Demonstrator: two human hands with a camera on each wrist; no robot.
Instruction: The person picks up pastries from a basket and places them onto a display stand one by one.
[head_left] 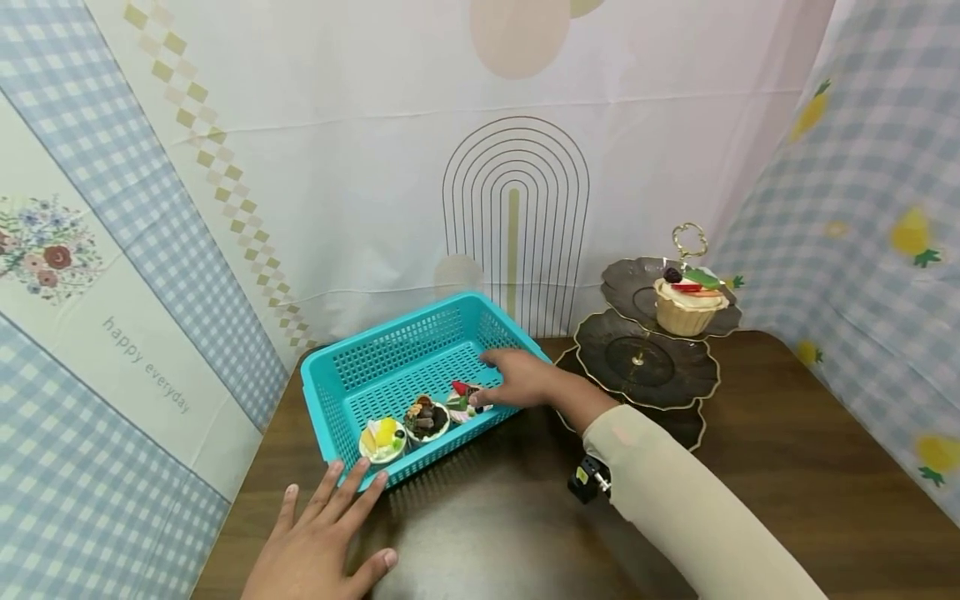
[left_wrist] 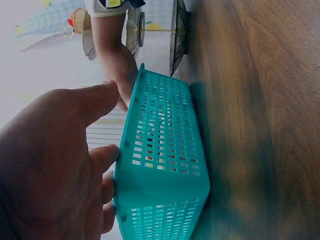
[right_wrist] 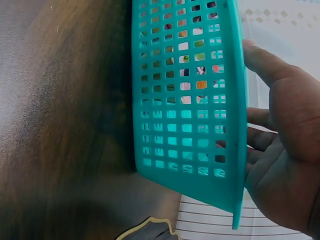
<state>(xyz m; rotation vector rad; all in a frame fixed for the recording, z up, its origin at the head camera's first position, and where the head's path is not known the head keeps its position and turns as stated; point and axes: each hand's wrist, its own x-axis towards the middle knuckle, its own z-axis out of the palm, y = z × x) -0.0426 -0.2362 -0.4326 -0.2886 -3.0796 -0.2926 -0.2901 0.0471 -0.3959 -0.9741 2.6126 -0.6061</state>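
Note:
A turquoise plastic basket (head_left: 405, 329) stands on the table with three cupcakes along its near side. One has yellow fruit on top (head_left: 382, 439), the middle one is dark chocolate (head_left: 427, 418), and the third has red and green topping (head_left: 461, 400). My right hand (head_left: 517, 379) reaches over the basket's right end, thumb right at the third cupcake and fingers spread apart inside. Its palm partly hides that cupcake. With fingers extended, my left hand (head_left: 318, 525) touches the near left corner of the rim, as the left wrist view (left_wrist: 65, 145) also shows.
A three-tier dark stand (head_left: 637, 358) with gold scalloped edges rises at the right, close to my right forearm. On its top tier sits a fruit-topped cupcake (head_left: 688, 308). Patterned cloths (head_left: 337, 192) hang behind and beside the brown wooden table (head_left: 480, 542).

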